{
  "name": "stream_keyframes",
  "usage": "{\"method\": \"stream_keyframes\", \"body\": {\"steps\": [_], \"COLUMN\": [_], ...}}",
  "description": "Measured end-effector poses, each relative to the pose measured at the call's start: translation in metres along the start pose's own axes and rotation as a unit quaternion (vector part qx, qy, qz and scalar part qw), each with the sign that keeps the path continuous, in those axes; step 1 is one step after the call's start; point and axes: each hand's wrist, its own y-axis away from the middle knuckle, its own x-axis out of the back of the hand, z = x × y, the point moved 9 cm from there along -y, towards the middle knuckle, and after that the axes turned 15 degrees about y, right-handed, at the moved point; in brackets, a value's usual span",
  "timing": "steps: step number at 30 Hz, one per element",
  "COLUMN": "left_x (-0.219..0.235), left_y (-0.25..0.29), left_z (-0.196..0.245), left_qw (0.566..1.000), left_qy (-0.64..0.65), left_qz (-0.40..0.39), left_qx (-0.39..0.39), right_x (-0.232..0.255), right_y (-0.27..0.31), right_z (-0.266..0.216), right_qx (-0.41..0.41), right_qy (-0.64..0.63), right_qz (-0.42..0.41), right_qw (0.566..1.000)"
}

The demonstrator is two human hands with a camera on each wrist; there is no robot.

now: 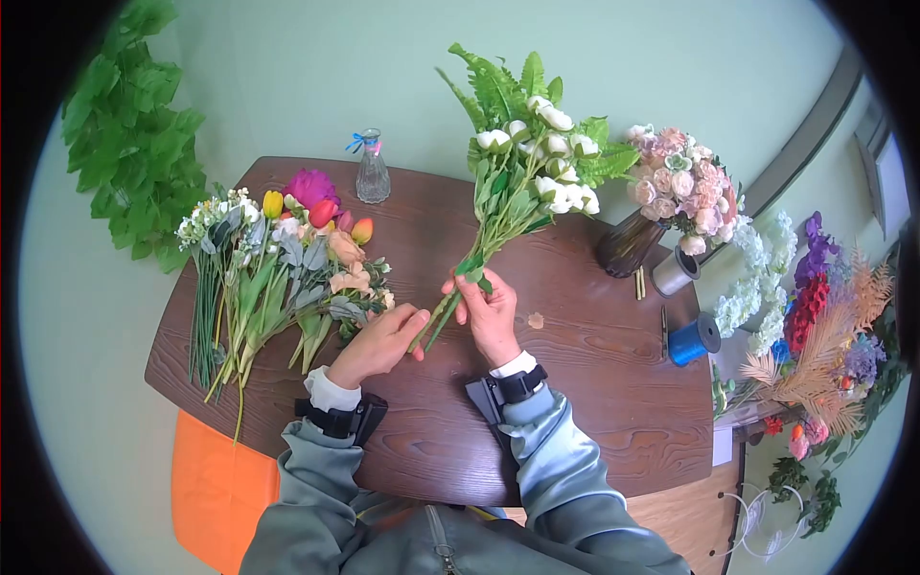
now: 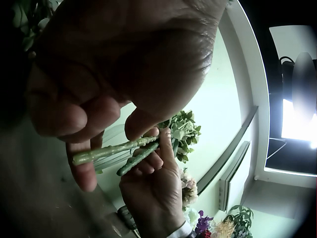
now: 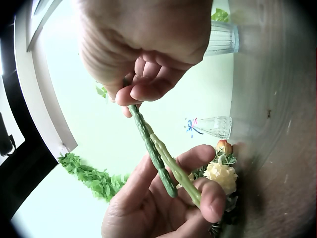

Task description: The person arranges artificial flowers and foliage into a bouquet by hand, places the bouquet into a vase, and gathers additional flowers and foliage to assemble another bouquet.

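Observation:
My right hand (image 1: 491,316) pinches the green stems of a bunch of white flowers (image 1: 554,144) with fern leaves, which stands up and leans right over the table. Below that grip, two stem ends stick out: a dark green stem (image 3: 153,153) and a light green stem (image 3: 171,163). My left hand (image 1: 379,345) is at the lower ends, its fingers curled round the light green stem (image 2: 111,151). In the left wrist view, the right hand (image 2: 153,198) grips both stems farther up. The left hand (image 3: 163,208) sits under the stem ends in the right wrist view.
Loose flowers (image 1: 278,259) lie on the table's left. A clear glass vase (image 1: 373,177) with a blue ribbon stands at the back. To the right are a dark vase (image 1: 628,244) of pink flowers, a silver spool (image 1: 675,272) and a blue spool (image 1: 692,340).

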Motion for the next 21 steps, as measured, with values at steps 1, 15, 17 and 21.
{"method": "stream_keyframes", "body": {"steps": [1,15,17,21], "left_x": [0.001,-0.009,-0.007,-0.005], "left_y": [0.001,-0.011,-0.012,-0.008], "left_z": [-0.001,0.003,0.005,0.01], "left_qw": [1.0,0.984,0.978,0.976], "left_qy": [-0.004,0.083,0.077,0.026], "left_qz": [0.0,0.006,0.024,0.055], "left_qx": [0.003,-0.155,-0.192,-0.21], "right_x": [0.0,0.0,0.0,0.001], "right_y": [0.0,0.0,0.0,0.0], "right_z": [0.001,0.004,0.001,0.0], "right_qx": [-0.001,-0.01,-0.009,-0.004], "right_qy": [0.003,-0.011,-0.02,-0.017], "right_qz": [0.0,0.006,0.011,0.019], "right_qw": [1.0,1.0,1.0,1.0]}}
